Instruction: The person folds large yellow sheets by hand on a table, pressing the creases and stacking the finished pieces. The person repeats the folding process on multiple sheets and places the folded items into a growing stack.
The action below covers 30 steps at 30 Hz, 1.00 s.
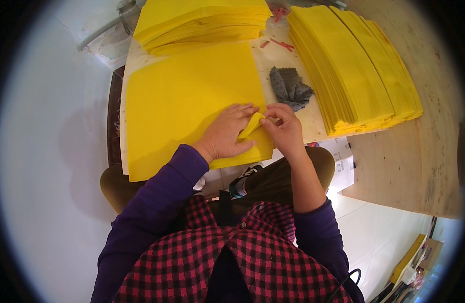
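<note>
A large yellow fabric sheet (pixel 187 86) lies flat on the table in front of me, its near edge reaching the table's front. My left hand (pixel 228 132) rests on the sheet's right part with the fingers stretched out and the thumb apart. Beside it my right hand (pixel 284 126) pinches a folded-up flap of the yellow fabric between thumb and fingertips. The flap stands up between the two hands. Whether it is one layer or more, I cannot tell.
Behind the sheet is a thick stack of yellow fabric (pixel 202 30). Folded yellow bundles (pixel 353 65) stand at the right of the wooden table (pixel 309 121). A crumpled grey cloth (pixel 291 88) and red strips (pixel 283 45) lie between. A white box (pixel 340 156) sits below the table.
</note>
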### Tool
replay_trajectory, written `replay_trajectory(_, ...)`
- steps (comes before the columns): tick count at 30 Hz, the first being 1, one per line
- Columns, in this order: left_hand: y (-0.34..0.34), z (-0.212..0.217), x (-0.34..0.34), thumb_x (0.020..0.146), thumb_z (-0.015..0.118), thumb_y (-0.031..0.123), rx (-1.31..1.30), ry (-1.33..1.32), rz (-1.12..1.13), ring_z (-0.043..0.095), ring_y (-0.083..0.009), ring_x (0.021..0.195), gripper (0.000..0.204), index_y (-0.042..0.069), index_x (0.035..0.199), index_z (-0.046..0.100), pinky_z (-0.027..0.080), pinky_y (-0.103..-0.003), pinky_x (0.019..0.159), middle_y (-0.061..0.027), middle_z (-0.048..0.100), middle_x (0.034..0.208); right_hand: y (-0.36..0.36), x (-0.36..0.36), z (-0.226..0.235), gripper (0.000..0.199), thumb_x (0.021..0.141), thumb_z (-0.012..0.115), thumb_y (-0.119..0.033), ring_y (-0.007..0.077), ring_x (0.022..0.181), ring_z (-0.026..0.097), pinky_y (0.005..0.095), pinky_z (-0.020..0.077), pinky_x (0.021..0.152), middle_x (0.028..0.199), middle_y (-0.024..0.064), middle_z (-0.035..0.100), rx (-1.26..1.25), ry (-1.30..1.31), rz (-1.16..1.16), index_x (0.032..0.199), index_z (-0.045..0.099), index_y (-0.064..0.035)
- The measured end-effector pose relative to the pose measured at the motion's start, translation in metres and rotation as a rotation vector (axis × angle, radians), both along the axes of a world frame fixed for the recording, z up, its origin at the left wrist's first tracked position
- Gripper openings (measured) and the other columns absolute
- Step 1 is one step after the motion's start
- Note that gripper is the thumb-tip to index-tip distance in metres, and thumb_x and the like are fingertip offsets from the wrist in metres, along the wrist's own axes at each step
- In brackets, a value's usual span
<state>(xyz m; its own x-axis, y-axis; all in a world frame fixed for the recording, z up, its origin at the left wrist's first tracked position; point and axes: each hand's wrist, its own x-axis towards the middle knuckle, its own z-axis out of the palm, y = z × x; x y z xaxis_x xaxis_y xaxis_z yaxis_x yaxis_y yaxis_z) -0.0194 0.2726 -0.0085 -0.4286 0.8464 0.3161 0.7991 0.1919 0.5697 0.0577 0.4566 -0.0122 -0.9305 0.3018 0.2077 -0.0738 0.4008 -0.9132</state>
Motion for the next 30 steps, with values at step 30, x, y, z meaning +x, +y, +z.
replay_trajectory(30, -0.001, -0.018, -0.011, 0.085, 0.057, 0.018, 0.071, -0.037, -0.039, 0.042, -0.0345, 0.131, 0.035, -0.003, 0.114, 0.059, 0.032, -0.044, 0.107, -0.014, 0.05, 0.139, 0.033, 0.044, 0.012, 0.023, 0.076, 0.074, 0.0, 0.0061, 0.071, 0.048, 0.0206, 0.0408, 0.064, 0.085, -0.0028, 0.054, -0.022, -0.245, 0.222, 0.098, 0.068, -0.0049)
